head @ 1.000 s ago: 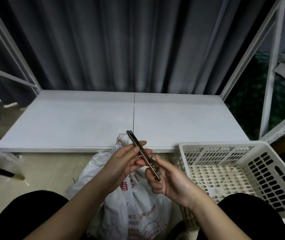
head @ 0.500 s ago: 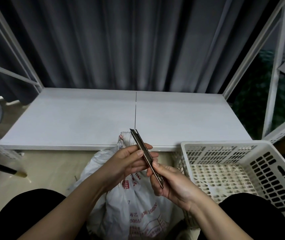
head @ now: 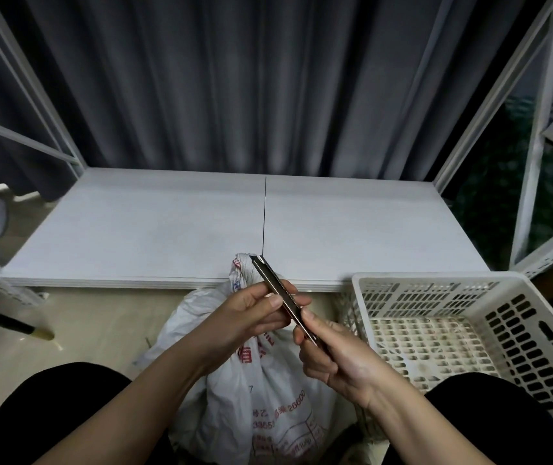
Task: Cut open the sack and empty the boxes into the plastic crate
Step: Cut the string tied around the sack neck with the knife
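Holding a utility knife (head: pixel 280 295) over the sack (head: pixel 261 391): right hand (head: pixel 332 355) wraps the handle end, left hand (head: pixel 255 305) pinches the shaft just ahead of it. Sack sits directly below the grip, uncut; plastic crate (head: pixel 443 290) just right. Risk: blade sliding out toward left fingers, or a deep cut slicing boxes inside.

Right hand (head: pixel 332 357) slid up the knife (head: pixel 281 295)

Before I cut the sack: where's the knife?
Head view, centre: the utility knife is held by both hands, left hand and right hand, above the sack.
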